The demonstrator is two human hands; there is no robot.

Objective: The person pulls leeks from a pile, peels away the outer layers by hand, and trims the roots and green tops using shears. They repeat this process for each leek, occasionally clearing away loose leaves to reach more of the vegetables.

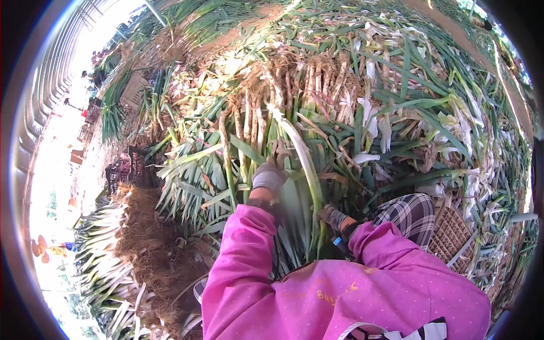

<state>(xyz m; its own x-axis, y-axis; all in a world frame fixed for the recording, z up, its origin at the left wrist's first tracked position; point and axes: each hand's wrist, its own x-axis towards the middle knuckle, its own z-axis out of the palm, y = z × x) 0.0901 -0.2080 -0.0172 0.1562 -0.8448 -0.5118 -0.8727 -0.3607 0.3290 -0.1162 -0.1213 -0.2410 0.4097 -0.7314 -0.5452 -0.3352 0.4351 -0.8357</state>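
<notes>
My right hand (333, 216), in a grey glove with bare fingertips, grips the green leaves of a long leek (302, 148). The leek's peeled white shank arches up and away from me, with its root end over the pile. My left hand (270, 175), in a similar glove, reaches in to the left of that shank. Its fingers are bent among the green leaves, and whether they pinch anything cannot be made out. Just beyond it lies a row of unpeeled leeks (253, 114) with brown, soil-stained shanks and roots pointing away.
Peeled leeks (104, 250) are stacked at the left, their brown roots (146, 246) facing me. A dark plastic crate (125, 168) stands beyond them. Leaf scraps (408, 89) cover the ground ahead and right. A tan plastic crate (452, 238) sits by my right knee (408, 214).
</notes>
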